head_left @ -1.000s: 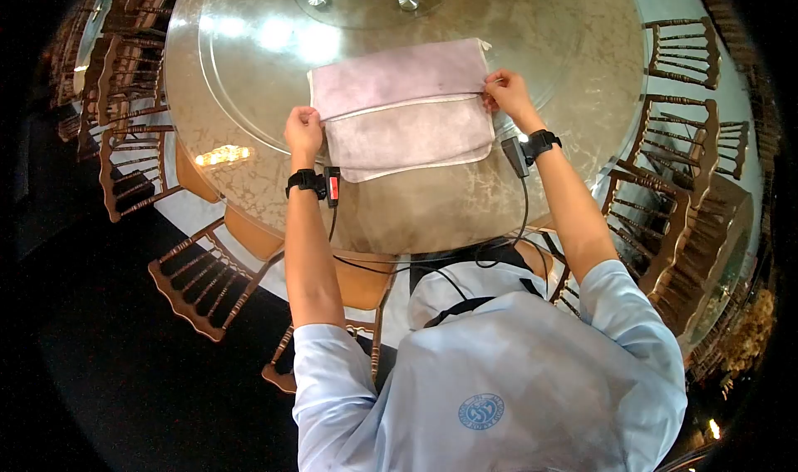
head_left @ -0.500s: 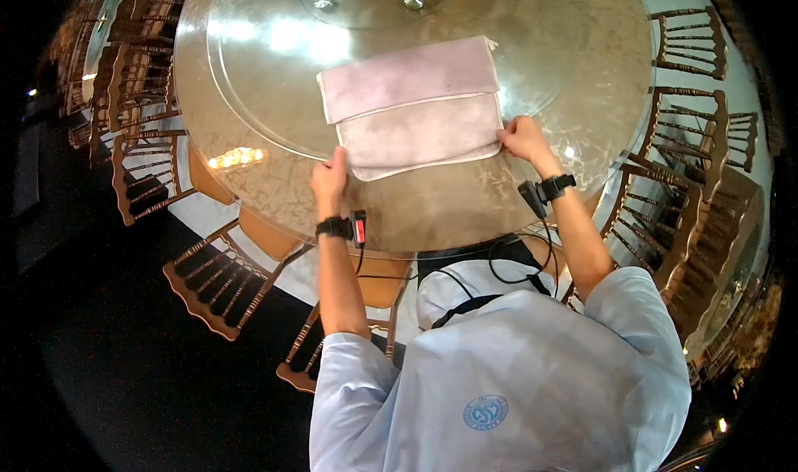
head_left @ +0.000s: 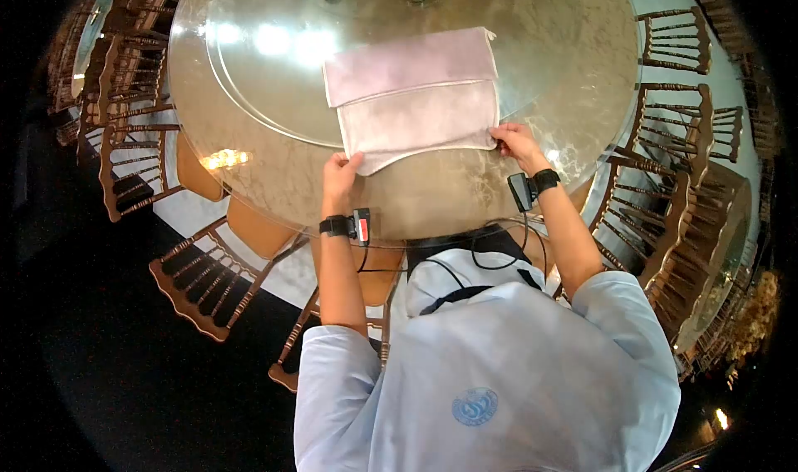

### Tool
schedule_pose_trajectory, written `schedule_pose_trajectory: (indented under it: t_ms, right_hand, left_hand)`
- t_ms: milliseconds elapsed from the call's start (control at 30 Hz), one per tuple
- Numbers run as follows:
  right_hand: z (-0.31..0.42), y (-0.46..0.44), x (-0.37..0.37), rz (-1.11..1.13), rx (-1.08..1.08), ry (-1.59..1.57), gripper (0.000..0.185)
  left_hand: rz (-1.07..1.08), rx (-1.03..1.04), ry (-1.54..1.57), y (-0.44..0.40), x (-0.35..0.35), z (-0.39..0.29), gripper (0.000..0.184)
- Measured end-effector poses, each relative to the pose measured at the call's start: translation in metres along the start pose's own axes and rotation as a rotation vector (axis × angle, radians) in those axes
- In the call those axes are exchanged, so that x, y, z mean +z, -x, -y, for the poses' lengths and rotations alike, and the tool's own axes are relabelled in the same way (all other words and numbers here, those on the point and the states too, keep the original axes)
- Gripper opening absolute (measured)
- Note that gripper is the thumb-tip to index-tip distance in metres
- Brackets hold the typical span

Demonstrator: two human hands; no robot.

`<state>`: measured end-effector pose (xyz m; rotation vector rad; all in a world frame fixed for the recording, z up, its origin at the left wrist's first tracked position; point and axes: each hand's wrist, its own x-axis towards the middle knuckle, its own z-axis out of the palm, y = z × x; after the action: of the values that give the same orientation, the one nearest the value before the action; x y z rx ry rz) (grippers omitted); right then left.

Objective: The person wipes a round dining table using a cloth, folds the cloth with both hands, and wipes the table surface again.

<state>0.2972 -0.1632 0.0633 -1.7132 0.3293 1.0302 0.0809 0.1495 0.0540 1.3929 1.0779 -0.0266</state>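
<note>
i see the pinkish cloth [head_left: 418, 106] lying on the round worktop [head_left: 440, 207], at twelve o'clock from the person, its far band overlapping the near one. the left hand [head_left: 339, 176] pinches its corner at seven o'clock; the right hand [head_left: 519, 143] pinches the one at four. the step, i judge, is handling this near edge; moving it calls for both corners going evenly.

Head view, facing forward and down
Wide, it looks over the near shirt [head_left: 532, 364] to the left hand [head_left: 340, 177], right hand [head_left: 517, 143] and table [head_left: 432, 197], all farther off.
</note>
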Motion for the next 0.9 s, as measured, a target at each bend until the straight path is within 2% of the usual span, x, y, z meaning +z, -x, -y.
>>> schedule_pose_trajectory:
  t_ms: [33, 100, 267, 400, 467, 500, 567, 667, 767, 800, 900]
  right_hand:
    - [0.000, 0.003, 0.001, -0.007, -0.023, 0.010, 0.014]
    - [-0.002, 0.008, -0.001, -0.023, -0.065, 0.069, 0.016]
    - [-0.004, 0.023, -0.023, 0.128, -0.074, 0.198, 0.016]
    - [0.006, 0.030, -0.028, 0.059, -0.079, 0.180, 0.019]
    - [0.021, 0.032, -0.026, 0.050, -0.243, 0.020, 0.016]
    - [0.029, 0.029, -0.026, 0.048, -0.240, 0.019, 0.016]
    - [0.049, 0.014, -0.026, 0.137, -0.252, -0.238, 0.018]
    - [0.084, 0.000, -0.023, 0.104, -0.228, -0.302, 0.024]
    - [0.094, -0.044, -0.032, 0.202, -0.211, -0.447, 0.027]
    - [0.106, -0.044, -0.026, 0.124, -0.127, -0.442, 0.027]
    - [0.120, -0.052, -0.018, 0.129, -0.133, -0.420, 0.027]
  left_hand:
    - [0.029, 0.040, 0.018, 0.002, -0.004, 0.001, 0.019]
    - [0.045, -0.014, 0.020, 0.012, -0.012, -0.003, 0.022]
    - [0.155, -0.181, 0.081, 0.024, -0.027, 0.002, 0.025]
    - [0.064, -0.120, 0.133, 0.035, -0.021, -0.019, 0.023]
    - [0.104, -0.079, 0.337, 0.030, -0.019, -0.042, 0.021]
    - [0.106, -0.082, 0.336, 0.024, -0.019, -0.051, 0.021]
    - [0.111, -0.068, 0.539, 0.002, -0.018, -0.070, 0.021]
    - [0.191, -0.034, 0.674, -0.038, -0.021, -0.087, 0.020]
    - [0.193, -0.121, 0.644, -0.080, -0.022, -0.102, 0.020]
    - [0.164, -0.142, 0.688, -0.092, -0.018, -0.104, 0.021]
    - [0.138, -0.160, 0.649, -0.112, -0.017, -0.111, 0.025]
